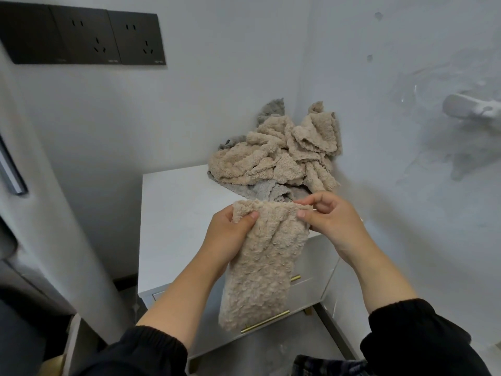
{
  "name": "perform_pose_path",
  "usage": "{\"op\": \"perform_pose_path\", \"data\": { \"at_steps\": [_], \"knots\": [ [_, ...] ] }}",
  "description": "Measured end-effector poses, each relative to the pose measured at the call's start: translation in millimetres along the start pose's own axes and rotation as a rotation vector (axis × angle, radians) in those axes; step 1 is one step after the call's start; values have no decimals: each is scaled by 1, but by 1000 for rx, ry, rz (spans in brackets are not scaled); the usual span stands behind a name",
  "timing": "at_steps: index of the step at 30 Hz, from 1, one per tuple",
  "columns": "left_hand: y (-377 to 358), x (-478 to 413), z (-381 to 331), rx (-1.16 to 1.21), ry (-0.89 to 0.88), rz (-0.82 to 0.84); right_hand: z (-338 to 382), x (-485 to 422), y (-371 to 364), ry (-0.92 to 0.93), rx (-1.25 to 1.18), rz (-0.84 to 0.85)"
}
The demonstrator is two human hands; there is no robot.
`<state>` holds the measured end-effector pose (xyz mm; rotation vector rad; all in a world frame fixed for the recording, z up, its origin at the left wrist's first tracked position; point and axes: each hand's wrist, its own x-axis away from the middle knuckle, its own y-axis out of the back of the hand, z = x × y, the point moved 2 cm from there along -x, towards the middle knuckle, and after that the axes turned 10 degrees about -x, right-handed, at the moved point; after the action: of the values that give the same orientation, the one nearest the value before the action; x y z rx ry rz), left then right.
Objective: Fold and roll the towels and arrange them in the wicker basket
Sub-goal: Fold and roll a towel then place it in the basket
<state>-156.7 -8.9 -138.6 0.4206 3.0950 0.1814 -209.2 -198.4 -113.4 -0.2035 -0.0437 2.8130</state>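
A beige fluffy towel (pixel 263 264) hangs lengthwise in the air in front of the white nightstand (pixel 176 213). My left hand (pixel 230 234) pinches its upper left corner with the thumb on top. My right hand (pixel 325 218) pinches the upper right corner between thumb and fingers. Behind them a heap of beige and grey towels (pixel 276 156) lies crumpled at the back right of the nightstand top, against the wall corner. No wicker basket is in view.
The nightstand has drawers with gold bar handles (pixel 264 321). Black wall sockets (pixel 86 36) sit high on the left wall. A white fixture (pixel 471 107) juts from the right wall. A pale rounded edge (pixel 54 213) stands at the left.
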Motion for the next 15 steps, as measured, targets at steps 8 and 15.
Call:
{"op": "perform_pose_path", "data": {
  "at_steps": [8,15],
  "knots": [
    [0,2,-2,6,-38,-94,-4,-3,2,-66,-15,-37],
    [-2,3,-3,38,-22,-67,-12,-9,5,-75,-94,-157]
  ]
}}
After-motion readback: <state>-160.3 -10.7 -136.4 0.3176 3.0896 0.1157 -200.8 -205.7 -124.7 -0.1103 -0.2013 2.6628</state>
